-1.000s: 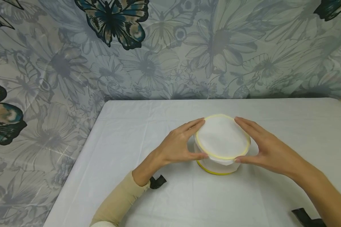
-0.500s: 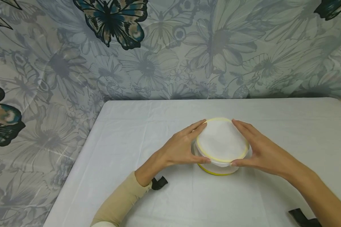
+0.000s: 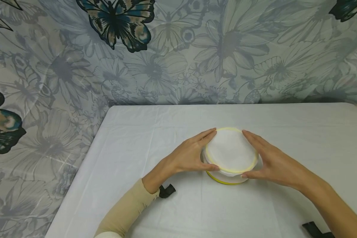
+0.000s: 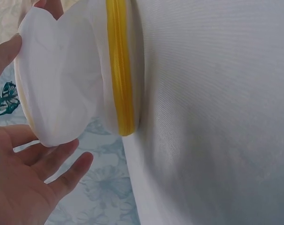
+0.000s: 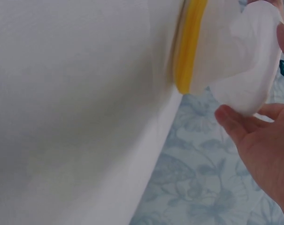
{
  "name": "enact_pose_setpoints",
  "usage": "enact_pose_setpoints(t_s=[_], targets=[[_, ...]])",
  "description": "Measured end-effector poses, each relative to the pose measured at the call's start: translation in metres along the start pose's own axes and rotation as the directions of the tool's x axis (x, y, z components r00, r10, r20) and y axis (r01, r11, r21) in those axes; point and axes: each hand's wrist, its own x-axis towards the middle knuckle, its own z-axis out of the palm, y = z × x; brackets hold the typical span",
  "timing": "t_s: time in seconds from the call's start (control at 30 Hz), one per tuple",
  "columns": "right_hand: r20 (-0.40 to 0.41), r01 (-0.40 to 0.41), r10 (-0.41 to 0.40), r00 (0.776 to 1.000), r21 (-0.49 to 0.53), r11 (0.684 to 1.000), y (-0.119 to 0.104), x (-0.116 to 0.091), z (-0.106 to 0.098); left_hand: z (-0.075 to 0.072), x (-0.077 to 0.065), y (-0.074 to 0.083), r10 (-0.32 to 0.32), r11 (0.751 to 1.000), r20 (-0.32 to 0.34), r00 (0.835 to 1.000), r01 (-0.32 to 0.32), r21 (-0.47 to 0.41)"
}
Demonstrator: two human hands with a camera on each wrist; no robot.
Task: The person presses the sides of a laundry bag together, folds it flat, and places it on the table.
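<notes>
A round white mesh laundry bag [image 3: 232, 150] with yellow edging stands on the white-covered table. Its upper disc is held over the base, and the soft side wall sags in folds between them. My left hand [image 3: 190, 153] grips the disc's left rim, thumb at the near side and fingers at the far side. On the right rim, my right hand [image 3: 273, 162] holds it the same way. Both wrist views show a yellow zipper [image 4: 120, 70] running round the base, close to the tabletop. Much of the side wall is hidden from above by the disc.
The white tablecloth [image 3: 154, 142] spreads around the bag. Behind and to the left rises a wall [image 3: 154, 69] printed with flowers and butterflies. A black strap piece [image 3: 167, 191] sticks out at the left wrist, another black piece [image 3: 316, 228] near the right forearm. Something yellowish touches the right edge.
Both hands have lowered the bag's upper disc toward its base and slightly toward me. The right hand has also shifted a little left. The base has stayed in place.
</notes>
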Motion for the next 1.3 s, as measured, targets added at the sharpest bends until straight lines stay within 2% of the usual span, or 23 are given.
enact_pose_setpoints(t_s=[0.2, 0.37, 0.5, 0.8, 1.03, 1.3], targets=[[-0.010, 0.019, -0.019, 1.000, -0.019, 1.000, 0.000, -0.001, 0.005, 0.001, -0.001, -0.002, 0.008, 1.000, 0.023, 1.000, -0.007, -0.011], [-0.012, 0.021, -0.021, 1.000, 0.020, 1.000, 0.001, -0.001, 0.010, 0.002, -0.001, -0.004, 0.014, 1.000, 0.041, 0.999, -0.013, -0.021], [0.000, 0.019, -0.019, 1.000, 0.037, 0.999, 0.003, -0.002, 0.014, 0.003, 0.000, -0.005, 0.009, 0.999, 0.081, 0.997, -0.004, -0.053], [0.035, -0.007, 0.005, 0.999, 0.051, 0.999, 0.003, -0.003, 0.021, 0.007, 0.001, -0.007, -0.014, 0.997, 0.151, 0.988, 0.025, -0.073], [0.083, -0.066, 0.059, 0.995, 0.074, 0.995, 0.002, -0.002, 0.021, 0.010, 0.000, -0.009, -0.023, 0.995, 0.159, 0.987, 0.038, -0.092], [0.117, -0.093, 0.089, 0.989, 0.028, 0.995, 0.002, -0.003, 0.023, 0.013, 0.001, -0.009, -0.040, 0.996, 0.185, 0.982, 0.054, -0.069]])
